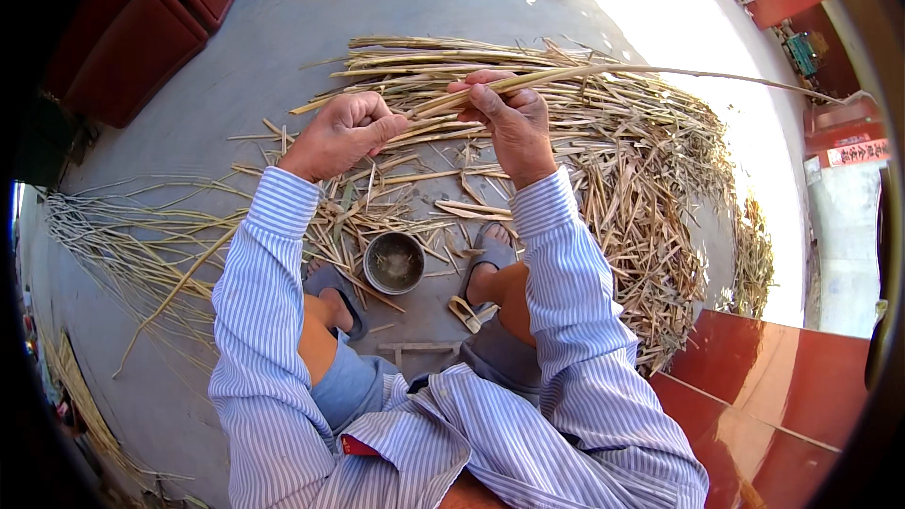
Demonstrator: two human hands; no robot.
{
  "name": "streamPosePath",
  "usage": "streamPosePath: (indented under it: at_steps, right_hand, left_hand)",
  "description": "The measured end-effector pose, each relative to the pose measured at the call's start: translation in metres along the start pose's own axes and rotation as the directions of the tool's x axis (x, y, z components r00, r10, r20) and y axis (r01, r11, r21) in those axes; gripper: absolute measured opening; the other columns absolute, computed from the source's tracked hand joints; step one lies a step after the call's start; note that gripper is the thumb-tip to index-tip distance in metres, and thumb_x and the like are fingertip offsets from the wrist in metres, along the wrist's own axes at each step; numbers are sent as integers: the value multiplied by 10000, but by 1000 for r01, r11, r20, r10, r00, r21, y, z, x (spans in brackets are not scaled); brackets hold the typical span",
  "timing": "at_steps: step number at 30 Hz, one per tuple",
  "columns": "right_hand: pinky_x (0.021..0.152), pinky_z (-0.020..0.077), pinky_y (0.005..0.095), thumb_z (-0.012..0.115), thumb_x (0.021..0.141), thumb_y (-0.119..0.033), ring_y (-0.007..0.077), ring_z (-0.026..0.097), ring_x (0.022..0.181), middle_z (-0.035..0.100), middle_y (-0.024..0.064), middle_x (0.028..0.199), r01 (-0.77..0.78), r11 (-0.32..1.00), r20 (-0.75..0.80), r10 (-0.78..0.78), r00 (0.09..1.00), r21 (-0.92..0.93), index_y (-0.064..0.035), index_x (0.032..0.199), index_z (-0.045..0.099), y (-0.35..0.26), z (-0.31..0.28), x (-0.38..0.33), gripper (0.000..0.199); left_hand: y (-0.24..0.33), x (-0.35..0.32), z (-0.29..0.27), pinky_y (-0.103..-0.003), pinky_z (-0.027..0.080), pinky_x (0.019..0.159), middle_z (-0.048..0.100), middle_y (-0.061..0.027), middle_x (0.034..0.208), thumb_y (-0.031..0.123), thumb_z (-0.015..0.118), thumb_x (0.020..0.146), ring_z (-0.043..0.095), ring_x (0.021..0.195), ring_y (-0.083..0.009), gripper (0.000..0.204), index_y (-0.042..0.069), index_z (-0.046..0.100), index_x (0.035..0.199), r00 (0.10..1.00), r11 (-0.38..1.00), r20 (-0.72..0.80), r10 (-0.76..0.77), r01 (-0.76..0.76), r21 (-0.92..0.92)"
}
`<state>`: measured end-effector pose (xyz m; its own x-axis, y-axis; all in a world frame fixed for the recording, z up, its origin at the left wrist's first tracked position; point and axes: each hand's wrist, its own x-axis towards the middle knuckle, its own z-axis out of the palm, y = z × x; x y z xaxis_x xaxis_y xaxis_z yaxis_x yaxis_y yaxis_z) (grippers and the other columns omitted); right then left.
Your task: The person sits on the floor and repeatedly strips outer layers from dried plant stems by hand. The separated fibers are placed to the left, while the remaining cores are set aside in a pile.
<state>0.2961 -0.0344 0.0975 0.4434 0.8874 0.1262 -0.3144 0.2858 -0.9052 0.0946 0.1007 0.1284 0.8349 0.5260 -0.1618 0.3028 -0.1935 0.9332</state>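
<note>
A long, pale yellow-brown stalk (575, 70), likely reed or cane, is held up between my hands. My left hand (341, 135) is closed, with thumb and fingers pinched at the stalk's near-left end. Farther along it, my right hand (517, 121) grips the stalk with the thumb across it. Beyond this grip the stalk thins and bends out far to the right. Beneath and behind both hands lies a layer of similar cut stalks (405, 57). What the curled left fingers enclose is partly hidden.
Between my sandalled feet stands a round bowl (421, 267). Split pieces and dry husks (641, 226) are heaped at the right. Thin branching stems (141, 226) lie at the left. Red-brown furniture (127, 38) stands at the far left, with a glossy red surface (735, 358) at the lower right.
</note>
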Motion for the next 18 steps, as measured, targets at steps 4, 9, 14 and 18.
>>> streamPosePath:
  at_steps: [4, 9, 14, 18]
  right_hand:
    - [652, 565, 254, 686, 913, -201, 182, 711, 780, 717, 126, 915, -17, 1000, -158, 21, 987, 23, -8, 1026, 656, 0, -2, -1, 225]
    - [607, 551, 242, 701, 908, -249, 160, 700, 707, 712, 108, 844, -49, 996, -211, 32, 977, -76, 6, 984, 666, 9, -3, -3, 269]
    - [588, 545, 231, 696, 910, -261, 142, 693, 680, 709, 89, 814, -99, 982, -147, 75, 986, -162, 10, 962, 665, 11, -13, -4, 277]
    - [630, 546, 240, 677, 921, -247, 143, 691, 708, 710, 90, 832, -253, 894, -364, 111, 925, -370, -11, 932, 672, 18, -78, 3, 236]
  left_hand:
    - [-1, 1, 1, -222, 362, 495, 532, 36, 620, 237, 714, 898, 449, 566, -38, 247, 39, 605, 800, 992, 993, -94, 85, -76, 89]
    - [-1, 6, 17, -219, 382, 534, 550, 22, 672, 192, 716, 894, 455, 612, -41, 203, 16, 631, 840, 962, 973, -165, 218, -201, 114]
    - [-10, 15, 14, -237, 398, 548, 562, 20, 688, 193, 720, 890, 464, 619, -56, 201, 7, 652, 860, 961, 979, -192, 199, -202, 5]
    - [8, 7, 1, -266, 395, 543, 592, -8, 689, 188, 706, 894, 480, 612, -79, 205, -5, 661, 843, 943, 956, -197, 269, -236, 175]
